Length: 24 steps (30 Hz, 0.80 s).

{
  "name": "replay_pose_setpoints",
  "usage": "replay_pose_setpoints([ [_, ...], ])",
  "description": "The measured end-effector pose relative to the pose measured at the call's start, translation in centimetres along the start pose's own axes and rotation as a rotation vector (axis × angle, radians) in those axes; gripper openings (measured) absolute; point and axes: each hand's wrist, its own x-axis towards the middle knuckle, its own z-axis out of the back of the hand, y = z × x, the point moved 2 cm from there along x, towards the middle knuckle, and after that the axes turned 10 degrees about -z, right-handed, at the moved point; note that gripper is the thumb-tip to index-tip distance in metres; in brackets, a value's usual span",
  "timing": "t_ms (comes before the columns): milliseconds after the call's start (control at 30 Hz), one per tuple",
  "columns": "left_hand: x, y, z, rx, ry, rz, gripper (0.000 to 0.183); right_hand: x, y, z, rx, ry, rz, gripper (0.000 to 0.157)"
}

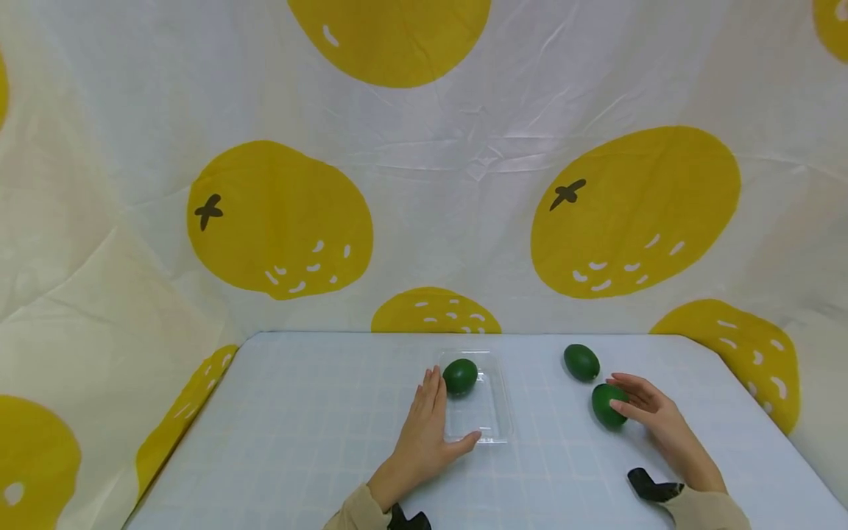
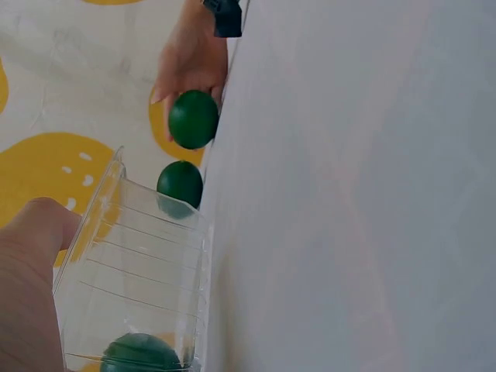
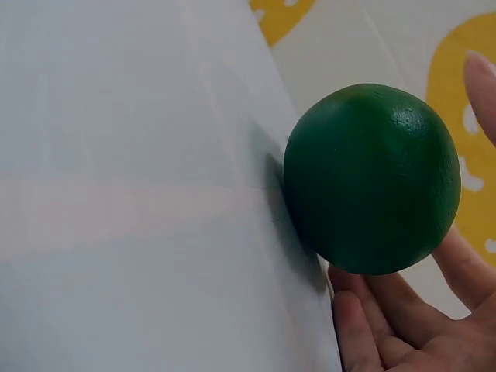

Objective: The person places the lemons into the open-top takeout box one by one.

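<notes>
Both hands spread: left hand (image 1: pixel 424 430) flat against the clear tray (image 1: pixel 493 434), right hand (image 1: pixel 652 419) seemingly cupping a green fruit (image 1: pixel 606 405).

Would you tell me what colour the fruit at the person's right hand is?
Dark green all over, with a finely pebbled skin; the fruit shows best in the right wrist view.

I see a tray (image 1: pixel 493 416) near the middle of the table (image 1: pixel 298 427), with one avocado (image 1: pixel 460 375) in its far left corner. My left hand (image 1: pixel 424 434) lies on the table against the tray's left edge, thumb at its near edge. To the right, well apart from the tray, two more avocados lie on the table: the far avocado (image 1: pixel 581 362) just behind and left of the near avocado (image 1: pixel 607 405). My right hand (image 1: pixel 652 416) is at the near avocado's right side, fingers touching it. A backdrop (image 1: pixel 464 184) rises behind the table.
</notes>
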Motion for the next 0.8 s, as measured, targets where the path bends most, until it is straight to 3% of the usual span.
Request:
replay_pose_setpoints([
  [133,0.0,0.1,0.0,0.005,-0.006,-0.006,0.111,0.1,-0.3,-0.2,-0.069,0.03,-0.016,0.071],
  [467,0.0,0.1,-0.1,0.003,-0.009,-0.014,0.111,0.1,0.0,-0.9,-0.268,-0.024,0.047,0.08],
  [800,-0.1,0.1,-0.1,-0.003,-0.008,-0.01,0.11,0.1,0.1,-1.3,-0.263,-0.056,0.034,0.081],
])
